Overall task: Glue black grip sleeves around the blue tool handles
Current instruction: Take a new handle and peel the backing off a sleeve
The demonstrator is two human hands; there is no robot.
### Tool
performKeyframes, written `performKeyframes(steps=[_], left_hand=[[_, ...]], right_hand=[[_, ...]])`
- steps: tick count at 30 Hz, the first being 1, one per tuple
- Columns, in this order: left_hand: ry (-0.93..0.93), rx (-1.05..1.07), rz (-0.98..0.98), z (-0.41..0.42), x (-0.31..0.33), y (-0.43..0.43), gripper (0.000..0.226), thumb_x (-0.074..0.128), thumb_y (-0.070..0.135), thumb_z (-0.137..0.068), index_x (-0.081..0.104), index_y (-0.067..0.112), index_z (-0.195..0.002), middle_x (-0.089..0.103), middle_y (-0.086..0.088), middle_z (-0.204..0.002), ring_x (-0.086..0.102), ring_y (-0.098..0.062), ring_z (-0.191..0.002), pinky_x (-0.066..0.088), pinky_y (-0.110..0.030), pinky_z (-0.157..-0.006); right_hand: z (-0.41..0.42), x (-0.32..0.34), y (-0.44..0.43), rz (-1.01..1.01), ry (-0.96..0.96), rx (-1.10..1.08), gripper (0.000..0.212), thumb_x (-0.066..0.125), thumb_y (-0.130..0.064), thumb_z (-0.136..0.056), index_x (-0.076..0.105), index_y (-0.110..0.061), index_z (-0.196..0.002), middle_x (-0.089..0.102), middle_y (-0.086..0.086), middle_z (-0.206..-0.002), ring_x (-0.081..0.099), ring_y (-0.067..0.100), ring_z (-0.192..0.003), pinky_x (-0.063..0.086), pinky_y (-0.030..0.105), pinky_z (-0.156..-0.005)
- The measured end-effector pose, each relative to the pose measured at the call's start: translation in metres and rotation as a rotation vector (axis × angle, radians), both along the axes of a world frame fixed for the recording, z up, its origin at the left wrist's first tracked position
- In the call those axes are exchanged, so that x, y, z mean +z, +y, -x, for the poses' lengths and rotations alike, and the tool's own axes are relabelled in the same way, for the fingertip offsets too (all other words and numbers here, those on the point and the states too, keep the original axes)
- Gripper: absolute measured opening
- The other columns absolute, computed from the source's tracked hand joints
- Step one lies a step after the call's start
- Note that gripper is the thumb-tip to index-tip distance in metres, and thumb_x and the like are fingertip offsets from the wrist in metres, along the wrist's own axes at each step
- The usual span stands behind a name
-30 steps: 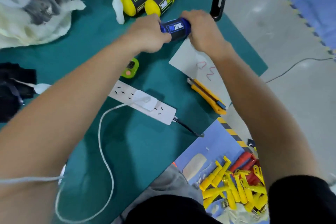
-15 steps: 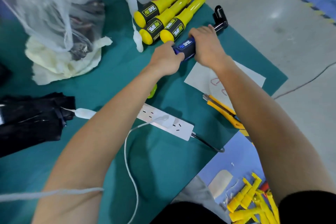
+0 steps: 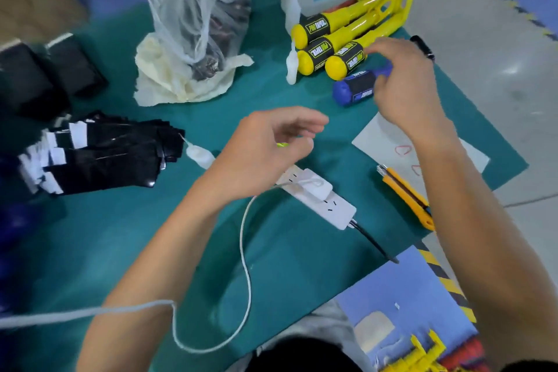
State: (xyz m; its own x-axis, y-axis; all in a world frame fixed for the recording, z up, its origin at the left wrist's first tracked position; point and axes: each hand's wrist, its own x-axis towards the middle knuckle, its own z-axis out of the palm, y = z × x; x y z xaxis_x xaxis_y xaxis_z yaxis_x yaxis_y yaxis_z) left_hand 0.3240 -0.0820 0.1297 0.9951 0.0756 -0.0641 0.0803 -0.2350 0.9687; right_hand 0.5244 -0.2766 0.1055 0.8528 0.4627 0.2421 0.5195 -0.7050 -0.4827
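At the left of the frame a stack of black sleeves (image 3: 99,154) is laid on the green mat (image 3: 120,235), with a small white glue bottle (image 3: 200,154) just beside its right end. Above these, a mesh bag (image 3: 193,9) is stood on a crumpled cream cloth (image 3: 169,81). In the middle the left grip (image 3: 271,145) is held released, its fingers loosely curled round nothing, over the far end of a white power strip (image 3: 329,205). Further right, three yellow tool handles (image 3: 338,42) with black bands are lined up side by side. The blue tool handle (image 3: 351,89) is seen just below them, a black sleeve wrapped round its middle. Its right end is covered by the right grip (image 3: 404,84), which, through the motion blur, appears to be closed on it between thumb and fingers. Lower right, a yellow utility knife (image 3: 404,193) is laid beside a paper sheet (image 3: 377,136).
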Motion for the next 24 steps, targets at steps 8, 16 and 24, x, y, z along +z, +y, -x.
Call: performKeyframes(steps=[8, 16, 24], left_hand=[[-0.069, 0.611, 0.069, 0.153, -0.029, 0.067, 0.035, 0.063, -0.003, -0.090, 0.080, 0.028, -0.092, 0.080, 0.008, -0.090, 0.074, -0.008, -0.084, 0.055, -0.017, -0.081], [0.095, 1.080, -0.609, 0.268, -0.086, 0.110, 0.026, 0.066, 0.000, -0.089, 0.078, 0.020, -0.100, 0.076, 0.004, -0.111, 0.065, -0.018, -0.113, 0.046, -0.033, -0.109], [0.235, 1.359, -1.161, 0.345, -0.077, 0.126, 0.050, 0.063, 0.011, -0.088, 0.064, 0.006, -0.138, 0.053, -0.017, -0.154, 0.045, -0.041, -0.143, 0.029, -0.048, -0.125]], right_hand=[[0.176, 0.051, 0.101, -0.279, 0.039, 0.488, 0.040, 0.060, -0.004, -0.087, 0.073, -0.013, -0.124, 0.068, -0.006, -0.123, 0.058, 0.015, -0.122, 0.039, 0.020, -0.110], [0.292, -0.009, 0.238, 0.039, 0.352, 0.815, 0.055, 0.065, -0.006, -0.092, 0.058, -0.017, -0.146, 0.060, -0.002, -0.144, 0.048, 0.019, -0.137, 0.038, 0.039, -0.116], [0.350, -0.045, 0.325, 0.120, 0.353, 0.878, 0.072, 0.062, -0.002, -0.090, 0.038, -0.014, -0.157, 0.049, 0.008, -0.153, 0.046, 0.028, -0.137, 0.040, 0.042, -0.110]])
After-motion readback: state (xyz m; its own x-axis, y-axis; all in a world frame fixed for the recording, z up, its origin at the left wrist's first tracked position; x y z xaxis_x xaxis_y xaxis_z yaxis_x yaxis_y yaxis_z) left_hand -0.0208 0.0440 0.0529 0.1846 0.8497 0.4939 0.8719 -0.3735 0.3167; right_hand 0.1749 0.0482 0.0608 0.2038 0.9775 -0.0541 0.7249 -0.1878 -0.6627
